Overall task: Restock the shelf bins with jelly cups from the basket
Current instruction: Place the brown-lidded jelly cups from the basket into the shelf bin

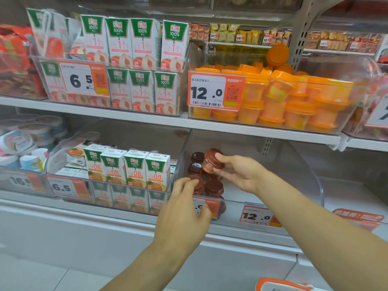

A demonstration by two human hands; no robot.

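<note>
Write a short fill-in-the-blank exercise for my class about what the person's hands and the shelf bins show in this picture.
1. The right hand holds a ____ jelly cup over the lower clear bin.
2. The left hand reaches toward the cups at the ____ end of that bin.
3. The bin on the shelf above is full of ____ cups.
4. That upper bin's price tag reads ____.

Missing words: brown; left; orange; 12.0
</note>
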